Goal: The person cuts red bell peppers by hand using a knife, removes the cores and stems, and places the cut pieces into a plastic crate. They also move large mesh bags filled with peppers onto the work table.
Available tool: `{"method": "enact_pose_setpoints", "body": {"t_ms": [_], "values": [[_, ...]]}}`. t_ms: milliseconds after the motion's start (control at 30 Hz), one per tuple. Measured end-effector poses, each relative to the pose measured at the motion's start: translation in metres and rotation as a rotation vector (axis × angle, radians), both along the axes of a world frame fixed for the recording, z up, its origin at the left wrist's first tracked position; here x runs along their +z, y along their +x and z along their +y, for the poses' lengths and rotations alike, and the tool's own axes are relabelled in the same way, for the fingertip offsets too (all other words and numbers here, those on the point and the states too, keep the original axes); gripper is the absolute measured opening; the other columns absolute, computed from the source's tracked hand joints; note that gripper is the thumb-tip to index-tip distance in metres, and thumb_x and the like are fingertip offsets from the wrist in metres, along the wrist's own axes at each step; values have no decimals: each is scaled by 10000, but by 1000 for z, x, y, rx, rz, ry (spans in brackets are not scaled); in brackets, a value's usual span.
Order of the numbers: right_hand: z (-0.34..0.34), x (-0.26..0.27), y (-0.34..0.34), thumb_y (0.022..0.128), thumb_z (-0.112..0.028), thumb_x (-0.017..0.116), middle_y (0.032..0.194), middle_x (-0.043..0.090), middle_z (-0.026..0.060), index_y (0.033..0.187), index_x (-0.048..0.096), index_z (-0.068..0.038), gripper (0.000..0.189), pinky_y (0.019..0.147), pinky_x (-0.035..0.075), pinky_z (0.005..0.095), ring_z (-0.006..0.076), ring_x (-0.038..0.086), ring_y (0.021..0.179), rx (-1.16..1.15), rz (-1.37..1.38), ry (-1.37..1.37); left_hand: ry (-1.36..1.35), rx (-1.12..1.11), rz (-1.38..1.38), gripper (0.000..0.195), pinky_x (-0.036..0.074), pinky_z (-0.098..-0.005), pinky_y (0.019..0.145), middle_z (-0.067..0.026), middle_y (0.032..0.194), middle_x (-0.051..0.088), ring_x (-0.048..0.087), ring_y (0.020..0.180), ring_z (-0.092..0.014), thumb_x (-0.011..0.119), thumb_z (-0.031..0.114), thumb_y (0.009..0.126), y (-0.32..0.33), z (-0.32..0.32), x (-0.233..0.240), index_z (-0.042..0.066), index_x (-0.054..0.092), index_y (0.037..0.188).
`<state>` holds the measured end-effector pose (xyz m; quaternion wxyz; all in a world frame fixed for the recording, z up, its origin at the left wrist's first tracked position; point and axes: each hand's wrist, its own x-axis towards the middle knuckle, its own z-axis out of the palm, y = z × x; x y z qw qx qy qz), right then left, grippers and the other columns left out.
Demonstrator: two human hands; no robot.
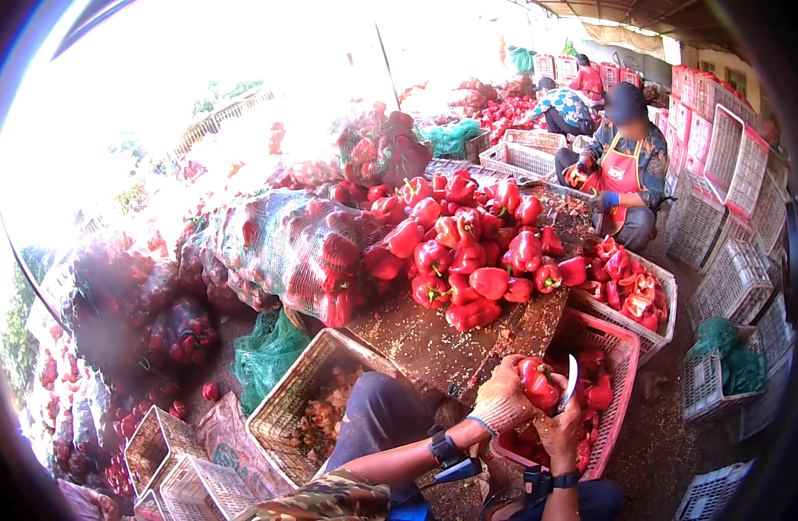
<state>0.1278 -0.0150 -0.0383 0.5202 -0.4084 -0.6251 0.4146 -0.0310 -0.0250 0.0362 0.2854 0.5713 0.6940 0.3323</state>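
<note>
My left hand (503,398), in a knitted work glove, grips a red bell pepper (538,384) above a red plastic crate (624,391). Close against the pepper, my right hand (560,426) is closed around a knife (571,381) whose curved blade points upward. Red pepper pieces lie in the crate below. A heap of whole red bell peppers (490,283) rests on a wooden board (399,332) strewn with seeds. The knife's handle is mostly hidden in my right hand.
A crate (288,391) of pepper scraps stands by my knee. Beyond the red crate is a white crate (671,306) of cut peppers. A filled mesh sack (288,241) lies left of the heap. A co-worker in a red apron (620,172) sits across; stacked crates (731,156) line the right.
</note>
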Motion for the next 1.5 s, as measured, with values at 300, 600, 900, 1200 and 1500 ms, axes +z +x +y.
{"method": "enact_pose_setpoints", "body": {"t_ms": [300,600,900,1200,1500], "values": [[-9,10,-4,675,-254,954,1226,640,125,1284,578,8,762,975,525,353,200,633,1102,-23,-75,19,-110,-32,-114,806,550,-410,929,-199,1152,706,696,1080,-351,895,312,685,-2,9,-36,46,513,1342],[-4,1,-4,698,-306,952,1215,631,135,1300,571,8,778,976,518,356,212,629,1108,-47,-100,-8,-133,-24,-89,818,550,-414,939,-210,1198,682,679,1117,-361,878,268,688,0,11,-27,69,499,1385],[-4,1,-2,731,-123,887,1197,672,151,1272,580,17,638,970,526,359,195,641,1116,-27,-112,-31,-109,48,-139,815,536,-422,958,-212,1230,672,662,1149,-366,870,288,703,4,5,-48,79,490,1393],[-1,-14,-5,653,-80,876,1115,704,148,1247,593,17,666,910,560,364,213,682,1020,-83,-197,28,-223,-49,-187,691,536,-388,957,-183,1178,704,675,1143,-299,866,308,736,-9,22,-68,46,561,1298],[9,-21,4,720,-171,831,1092,727,198,1271,626,-11,610,850,569,380,271,718,983,-96,-152,-22,-69,-253,-637,571,544,-315,982,-111,1211,704,666,1106,-155,843,47,783,-9,31,-50,2,582,1289]]}}
